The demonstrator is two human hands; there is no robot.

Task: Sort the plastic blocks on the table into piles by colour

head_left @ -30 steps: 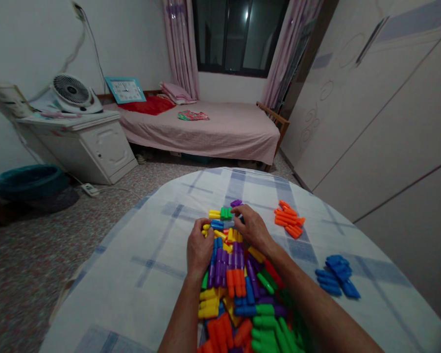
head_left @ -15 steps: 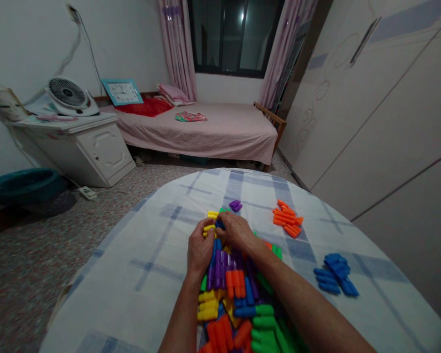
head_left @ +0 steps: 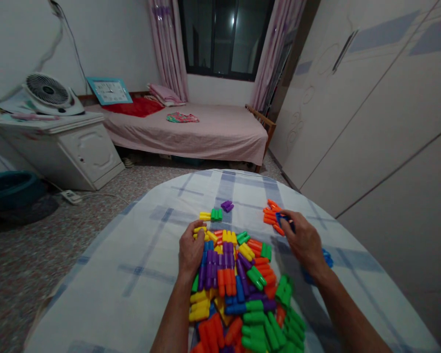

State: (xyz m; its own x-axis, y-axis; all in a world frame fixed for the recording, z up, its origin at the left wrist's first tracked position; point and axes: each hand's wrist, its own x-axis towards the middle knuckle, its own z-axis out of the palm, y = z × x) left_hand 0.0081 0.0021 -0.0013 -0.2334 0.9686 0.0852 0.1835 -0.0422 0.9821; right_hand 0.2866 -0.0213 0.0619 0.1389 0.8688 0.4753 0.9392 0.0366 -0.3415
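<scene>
My left hand (head_left: 191,251) is closed on a yellow toy block (head_left: 200,229) at the far left of the mixed heap. A blue toy block (head_left: 280,218) is pinched in my right hand (head_left: 303,240), over the small group of orange blocks (head_left: 269,219). My right wrist partly covers a group of blue blocks (head_left: 328,258). In front of me, the mixed heap (head_left: 223,282) holds ribbed yellow, purple, orange, blue and green blocks. Beyond it lie a green block (head_left: 216,214) beside a yellow block (head_left: 205,215), and purple pieces (head_left: 227,206).
A checked cloth (head_left: 139,245) covers the round-edged table. Past it stands a pink-covered bed (head_left: 206,137) below a window. To the left are a white cabinet (head_left: 91,152) with a fan (head_left: 51,93) and a teal tub (head_left: 12,189). A wardrobe (head_left: 371,122) flanks the right.
My right hand has moved right, away from my left hand, carrying the blue block to the orange group. My left hand stays at the heap with the yellow block. The view has shifted slightly.
</scene>
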